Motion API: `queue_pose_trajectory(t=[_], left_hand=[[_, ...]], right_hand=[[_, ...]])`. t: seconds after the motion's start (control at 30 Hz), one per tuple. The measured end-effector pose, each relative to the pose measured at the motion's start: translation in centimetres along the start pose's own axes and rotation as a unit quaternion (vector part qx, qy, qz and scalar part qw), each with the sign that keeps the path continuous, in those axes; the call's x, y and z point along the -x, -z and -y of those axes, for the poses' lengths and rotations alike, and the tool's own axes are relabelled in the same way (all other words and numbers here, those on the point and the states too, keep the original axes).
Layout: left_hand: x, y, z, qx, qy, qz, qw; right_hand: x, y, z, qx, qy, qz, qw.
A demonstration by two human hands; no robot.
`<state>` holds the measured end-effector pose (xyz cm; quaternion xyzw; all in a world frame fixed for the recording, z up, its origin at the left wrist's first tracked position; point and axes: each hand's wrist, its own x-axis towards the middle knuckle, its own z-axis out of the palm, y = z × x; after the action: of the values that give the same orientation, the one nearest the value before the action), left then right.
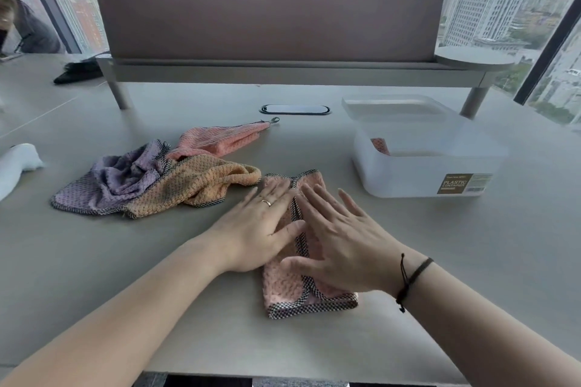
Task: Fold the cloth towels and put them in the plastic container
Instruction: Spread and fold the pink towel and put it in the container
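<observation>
Plastic container label reads "PLASTIC CONTAINER".

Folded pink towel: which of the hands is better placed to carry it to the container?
Right hand, probably. It lies flat on the pink towel on the side nearer the plastic container; the left hand would have to cross over.

Brown rectangular label on front wall of translucent white plastic container, beyond right hand: reads "PLASTIC CONTAINER". Smaller print above, below and beside it too small to read.
</observation>
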<state>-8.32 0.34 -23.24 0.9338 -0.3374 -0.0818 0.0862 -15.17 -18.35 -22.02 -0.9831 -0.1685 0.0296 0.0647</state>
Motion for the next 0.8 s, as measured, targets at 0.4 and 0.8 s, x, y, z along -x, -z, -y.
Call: queue_pose_trajectory(t=[0.4, 0.8], left_hand=[[-2.2, -0.8, 0.3, -0.070, 0.029, 0.029, 0.997], [1.3, -0.6, 0.5, 0.197, -0.047, -0.177, 0.963]], right_hand=[[-1.0, -1.4, -0.9, -0.007, -0.031, 0.026, 0.999], [0.7, -1.2, -2.1, -0.235, -0.026, -0.141, 0.961]])
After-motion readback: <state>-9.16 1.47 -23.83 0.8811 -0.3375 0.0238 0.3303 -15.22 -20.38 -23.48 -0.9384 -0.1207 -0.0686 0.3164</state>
